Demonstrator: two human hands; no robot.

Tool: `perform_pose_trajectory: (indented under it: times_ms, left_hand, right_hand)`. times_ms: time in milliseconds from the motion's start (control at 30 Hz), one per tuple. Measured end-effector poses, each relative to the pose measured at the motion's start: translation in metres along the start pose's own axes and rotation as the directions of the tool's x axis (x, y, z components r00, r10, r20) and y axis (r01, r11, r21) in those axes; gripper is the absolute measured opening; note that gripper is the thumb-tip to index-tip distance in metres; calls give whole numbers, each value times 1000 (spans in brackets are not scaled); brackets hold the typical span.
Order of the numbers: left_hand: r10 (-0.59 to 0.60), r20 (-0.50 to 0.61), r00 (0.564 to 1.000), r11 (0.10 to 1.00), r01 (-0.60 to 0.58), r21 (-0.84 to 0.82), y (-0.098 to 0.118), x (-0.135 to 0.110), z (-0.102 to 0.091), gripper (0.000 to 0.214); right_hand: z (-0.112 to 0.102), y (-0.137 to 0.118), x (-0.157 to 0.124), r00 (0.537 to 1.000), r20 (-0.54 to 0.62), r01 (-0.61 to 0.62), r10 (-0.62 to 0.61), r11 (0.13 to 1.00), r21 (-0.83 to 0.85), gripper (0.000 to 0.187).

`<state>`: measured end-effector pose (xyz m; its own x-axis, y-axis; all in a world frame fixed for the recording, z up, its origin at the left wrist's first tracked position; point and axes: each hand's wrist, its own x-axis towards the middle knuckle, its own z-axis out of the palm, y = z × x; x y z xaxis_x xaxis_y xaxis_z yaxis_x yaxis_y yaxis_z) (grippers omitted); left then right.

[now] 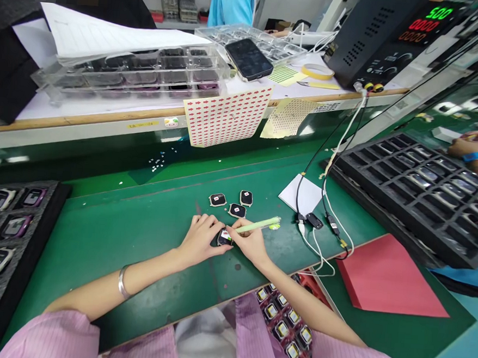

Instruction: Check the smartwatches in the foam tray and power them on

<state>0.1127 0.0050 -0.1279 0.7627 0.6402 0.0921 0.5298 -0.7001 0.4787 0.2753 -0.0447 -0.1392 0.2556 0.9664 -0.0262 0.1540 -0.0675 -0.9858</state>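
On the green work mat, a smartwatch case (224, 238) with a small sticker on its dark face lies between my two hands. My left hand (202, 237) steadies it, thumb below and fingers along its left side. In my right hand (251, 242) is a light green pen (260, 223), slanting up to the right, its lower tip at the sticker. Just beyond my hands lie more watch cases: one at the left (217, 200), one in the middle (237, 210) and one at the right (246, 197), each with a small label on its face.
Foam trays of watch cases flank me, at left (64, 194) and right (370, 177). Cables (323, 201) hang from a power supply (379, 41) beside a white pad (299, 193). A red sheet (391, 277) lies right. A co-worker's hands (476, 147) show at far right.
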Motion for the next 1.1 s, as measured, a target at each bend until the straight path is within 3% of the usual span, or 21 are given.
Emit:
perform_pose_trajectory:
  times_ms: [267, 500, 567, 667, 867, 967, 1100]
  left_hand:
    - [-1, 1, 1000, 1000, 1, 9, 1, 0, -1, 33]
    - [6, 18, 1000, 1000, -7, 31, 9, 0, -4, 39]
    - [-15, 0, 1000, 999, 15, 53, 14, 0, 0, 41]
    - [-40, -40, 998, 995, 43, 88, 22, 0, 8, 33]
    - [40, -67, 997, 997, -36, 64, 20, -6, 15, 28]
    - [78, -75, 994, 996, -74, 58, 16, -12, 15, 30]
    - [65, -100, 993, 996, -58, 68, 14, -16, 17, 36]
  right_hand:
    - [-1, 0, -2, 996, -60, 57, -61, 996, -64, 38]
    - [-41, -8, 26, 950, -160, 224, -266, 944, -241, 32]
    - [-52, -9, 40, 933, -111, 291, -341, 900, -323, 30]
    - [-58, -9, 54, 902, 53, 408, -429, 804, -433, 22]
    - [-58, -6, 58, 774, 410, 634, -483, 587, -504, 26]
    - [-60, -3, 59, 718, 496, 696, -488, 514, -502, 35]
    - [-60, 0, 62, 683, 537, 730, -495, 462, -503, 28]
